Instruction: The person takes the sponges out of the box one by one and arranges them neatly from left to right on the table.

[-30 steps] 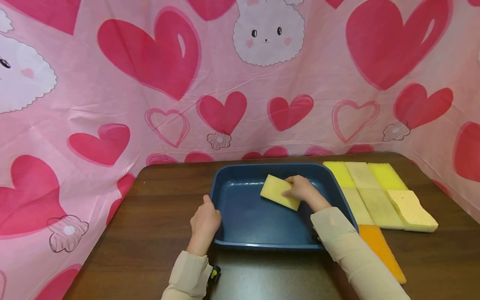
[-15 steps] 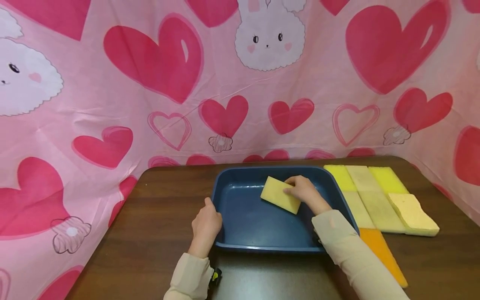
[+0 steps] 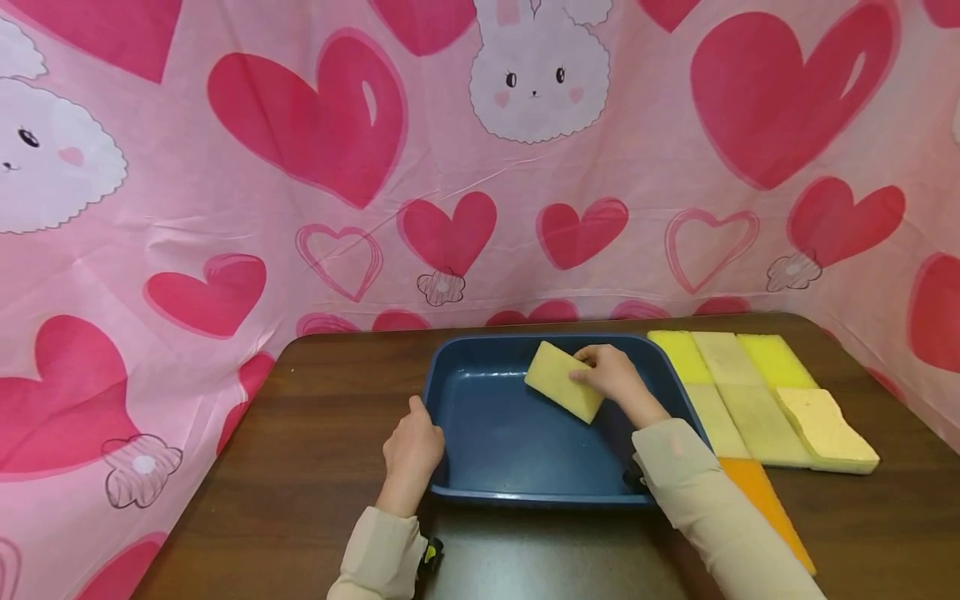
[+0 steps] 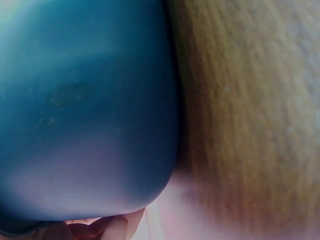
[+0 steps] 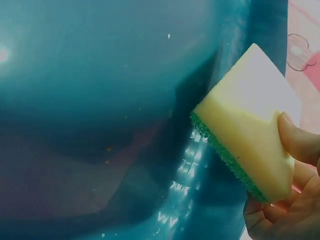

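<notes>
A yellow scouring sponge (image 3: pixel 564 382) with a green abrasive underside is pinched between the thumb and fingers of my right hand (image 3: pixel 611 379). It is held tilted over the far right part of a deep blue baking pan (image 3: pixel 495 450). In the right wrist view the sponge (image 5: pixel 255 125) shows its pale top and green scrubbing layer (image 5: pixel 227 155), with a shadow on the pan beneath. My left hand (image 3: pixel 412 450) grips the pan's left side. The left wrist view catches its fingers (image 4: pixel 115 230) curled at the pan's edge.
Several yellow sponge pads (image 3: pixel 750 400) lie in rows to the right of the pan, with a wavy-topped yellow sponge (image 3: pixel 825 425) on them. An orange pad (image 3: pixel 768 508) lies nearer. All rest on a dark wooden table (image 3: pixel 300 467) before a pink heart-patterned cloth (image 3: pixel 465 125).
The right hand has raised the sponge a little, shifting it slightly right and toward the pan's far side. The left hand stays at the pan's left side.
</notes>
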A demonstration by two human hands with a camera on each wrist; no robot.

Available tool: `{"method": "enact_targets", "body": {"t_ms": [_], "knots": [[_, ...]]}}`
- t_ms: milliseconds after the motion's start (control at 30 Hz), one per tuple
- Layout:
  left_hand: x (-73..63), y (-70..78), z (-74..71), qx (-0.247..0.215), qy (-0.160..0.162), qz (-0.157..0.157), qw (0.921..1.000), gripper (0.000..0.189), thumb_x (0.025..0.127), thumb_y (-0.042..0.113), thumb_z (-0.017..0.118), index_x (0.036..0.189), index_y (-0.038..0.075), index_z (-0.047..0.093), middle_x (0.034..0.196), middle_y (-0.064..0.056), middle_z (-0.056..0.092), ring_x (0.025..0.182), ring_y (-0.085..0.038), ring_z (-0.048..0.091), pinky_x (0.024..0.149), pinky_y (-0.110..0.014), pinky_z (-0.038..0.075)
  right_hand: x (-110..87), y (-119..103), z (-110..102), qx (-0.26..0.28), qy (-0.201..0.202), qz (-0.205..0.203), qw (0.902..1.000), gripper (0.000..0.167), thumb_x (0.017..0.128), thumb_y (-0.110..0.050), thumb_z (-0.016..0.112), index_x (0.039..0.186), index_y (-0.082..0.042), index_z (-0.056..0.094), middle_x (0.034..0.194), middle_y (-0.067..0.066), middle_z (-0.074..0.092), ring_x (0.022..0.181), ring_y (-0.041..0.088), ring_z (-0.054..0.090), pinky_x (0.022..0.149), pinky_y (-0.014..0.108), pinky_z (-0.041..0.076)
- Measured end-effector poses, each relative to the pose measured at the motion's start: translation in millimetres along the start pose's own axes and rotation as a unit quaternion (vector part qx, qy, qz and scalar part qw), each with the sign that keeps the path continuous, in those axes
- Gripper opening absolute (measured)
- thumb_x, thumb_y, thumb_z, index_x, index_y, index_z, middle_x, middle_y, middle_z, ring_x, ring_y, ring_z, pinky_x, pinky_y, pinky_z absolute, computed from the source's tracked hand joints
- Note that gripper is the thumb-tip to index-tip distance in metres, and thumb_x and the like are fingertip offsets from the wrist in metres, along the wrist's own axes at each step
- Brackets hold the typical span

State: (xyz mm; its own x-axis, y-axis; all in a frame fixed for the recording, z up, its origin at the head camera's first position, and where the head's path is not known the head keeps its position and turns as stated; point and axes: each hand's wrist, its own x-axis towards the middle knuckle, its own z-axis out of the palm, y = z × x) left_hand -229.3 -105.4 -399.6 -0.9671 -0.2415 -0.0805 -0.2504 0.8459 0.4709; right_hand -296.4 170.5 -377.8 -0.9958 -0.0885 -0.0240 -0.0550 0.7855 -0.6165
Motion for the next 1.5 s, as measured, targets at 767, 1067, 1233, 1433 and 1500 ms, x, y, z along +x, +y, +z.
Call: {"method": "enact_targets", "body": {"t_ms": [767, 1067, 1233, 1433, 1500], "knots": [[-1.6, 0.0, -0.8, 0.003, -0.001, 0.004, 1.0000, 0.049, 0.088, 0.008, 0.049, 0.134, -0.005, 0.037, 0.095, -0.024, 0.067, 0.077, -0.034, 0.065, 0.060, -0.045, 0.046, -8.0, -18.9, -24.3, 0.035, 0.009, -0.008, 0.9993, 0.041, 0.084, -0.019, 0.069, 0.114, 0.006, 0.060, 0.104, 0.023, 0.062, 0.089, 0.029, 0.058, 0.073, 0.034, 0.051], [-1.6, 0.1, -1.1, 0.006, 0.000, 0.007, 1.0000, 0.048, 0.089, 0.010, 0.051, 0.132, -0.005, 0.038, 0.094, -0.024, 0.067, 0.076, -0.033, 0.065, 0.059, -0.044, 0.046, -14.7, -29.0, -33.9, 0.042, 0.031, -0.011, 0.9986, 0.042, 0.082, -0.020, 0.069, 0.113, 0.007, 0.058, 0.106, 0.025, 0.061, 0.092, 0.032, 0.057, 0.076, 0.038, 0.053], [-2.0, 0.5, -1.3, 0.007, -0.003, 0.003, 1.0000, 0.049, 0.089, 0.010, 0.051, 0.134, -0.005, 0.037, 0.097, -0.024, 0.067, 0.078, -0.033, 0.065, 0.061, -0.044, 0.047, -19.8, -34.0, -39.9, 0.041, 0.037, -0.010, 0.9984, 0.043, 0.083, -0.021, 0.069, 0.115, 0.006, 0.057, 0.109, 0.026, 0.060, 0.096, 0.034, 0.057, 0.079, 0.040, 0.054], [-2.1, -0.4, -1.4, 0.007, 0.002, 0.009, 0.9999, 0.048, 0.089, 0.009, 0.051, 0.132, -0.005, 0.038, 0.096, -0.024, 0.067, 0.077, -0.033, 0.064, 0.062, -0.046, 0.047, -27.9, -38.9, -47.7, 0.052, 0.043, -0.008, 0.9977, 0.046, 0.085, -0.024, 0.067, 0.118, 0.005, 0.055, 0.111, 0.025, 0.059, 0.097, 0.033, 0.056, 0.081, 0.041, 0.054], [-2.2, -0.5, -1.2, 0.005, 0.004, 0.010, 0.9999, 0.046, 0.088, 0.009, 0.051, 0.130, -0.005, 0.039, 0.094, -0.024, 0.067, 0.076, -0.033, 0.064, 0.062, -0.046, 0.047, -30.0, -38.6, -49.5, 0.055, 0.048, -0.009, 0.9973, 0.046, 0.086, -0.025, 0.067, 0.119, 0.005, 0.055, 0.112, 0.025, 0.059, 0.097, 0.033, 0.056, 0.080, 0.040, 0.054]]}}
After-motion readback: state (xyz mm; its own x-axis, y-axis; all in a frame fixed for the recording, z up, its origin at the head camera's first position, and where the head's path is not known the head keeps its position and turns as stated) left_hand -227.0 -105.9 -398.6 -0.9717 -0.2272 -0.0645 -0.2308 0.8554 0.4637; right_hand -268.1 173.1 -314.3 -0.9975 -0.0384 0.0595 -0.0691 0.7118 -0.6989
